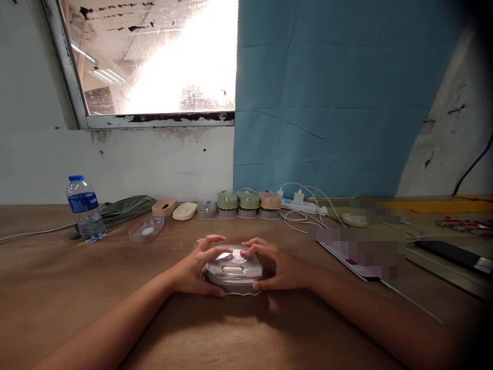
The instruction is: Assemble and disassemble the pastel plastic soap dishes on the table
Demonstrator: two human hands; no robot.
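A grey oval box [234, 280] with a clear domed lid stands upright on the wooden table in front of me. On top of the lid is a round pale sticker [238, 256], and a slot-shaped opening shows toward my side. My left hand [198, 264] is wrapped round the box's left side, thumb low at the front and fingers over the lid. From the right, my right hand [275, 264] grips it in the same way, its fingertips by the sticker and its thumb at the lower front corner.
Along the back stand several stacked boxes [247, 200], a cream lid [185, 210] and an orange box part [164, 207]. A clear cover [146, 229] lies near a water bottle [85, 210] at left. A power strip [298, 206], white cables and a tablet [348, 259] occupy the right.
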